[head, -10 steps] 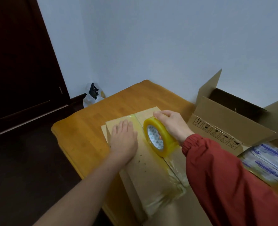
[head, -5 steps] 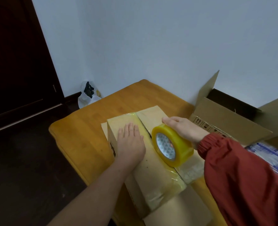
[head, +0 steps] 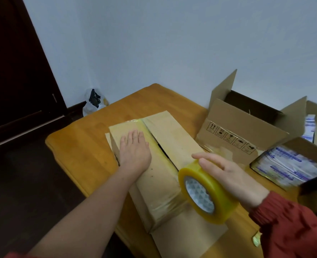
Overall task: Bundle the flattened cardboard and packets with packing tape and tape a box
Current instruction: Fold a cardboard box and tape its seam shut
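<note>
The brown cardboard box (head: 174,144) is lying on the wooden table (head: 87,146), its middle seam (head: 155,141) running from the far end toward the person. The left hand (head: 135,151) is pressing flat, fingers straight, on the box top left of the seam. The right hand (head: 234,175) is holding the yellow roll of packing tape (head: 211,185) at the seam's near end, so it is the nearer hand for taping along that line.

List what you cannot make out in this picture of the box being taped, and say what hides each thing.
Head view:
- How the right hand holds the tape roll: the roll hides the underside of the hand.
- Print on the packets: blurred.
- Dark mark on the side of the box: the wrist of the left hand partly covers it.
- What is in the bag on the floor: too small and dim.
</note>
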